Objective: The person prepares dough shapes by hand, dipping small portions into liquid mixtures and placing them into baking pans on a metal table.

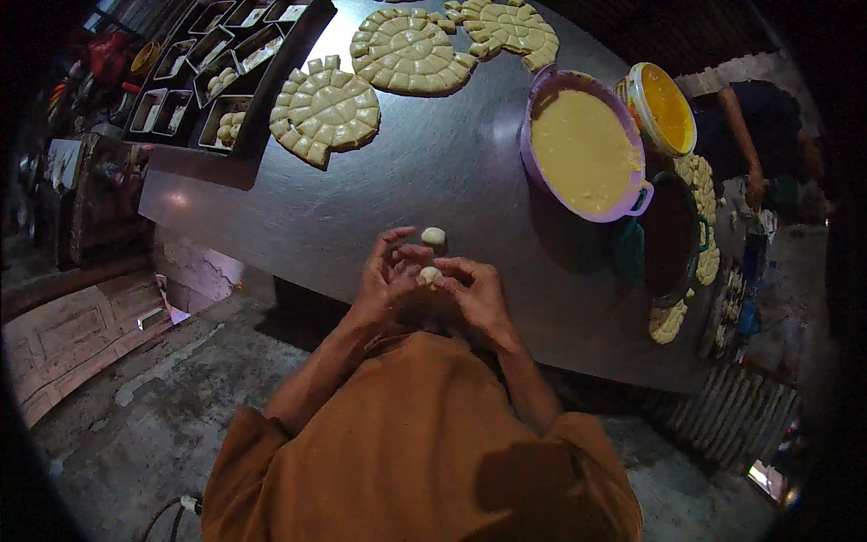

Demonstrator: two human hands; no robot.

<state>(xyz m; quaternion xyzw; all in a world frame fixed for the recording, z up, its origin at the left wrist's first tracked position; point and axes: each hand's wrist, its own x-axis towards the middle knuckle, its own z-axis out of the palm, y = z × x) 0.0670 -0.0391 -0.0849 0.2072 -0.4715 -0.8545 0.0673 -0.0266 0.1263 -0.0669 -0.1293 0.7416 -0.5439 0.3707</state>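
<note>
A small pale dough ball [431, 275] is held between my two hands, just above the near edge of the metal table [379, 199]. My left hand [390, 274] has its thumb against the ball's left side, its fingers curled beyond it. From the right, the fingers and thumb of my right hand [474, 291] pinch the same ball. A second dough ball [433, 237] rests on the table just past my fingertips.
Segmented flat doughs [325, 110] lie at the far side. A black tray [247, 83] of small tins, some with dough balls, stands far left. To the right are a purple basin [526, 154] of pale batter, a yellow-rimmed bucket [690, 144] and a dark green basin [629, 253].
</note>
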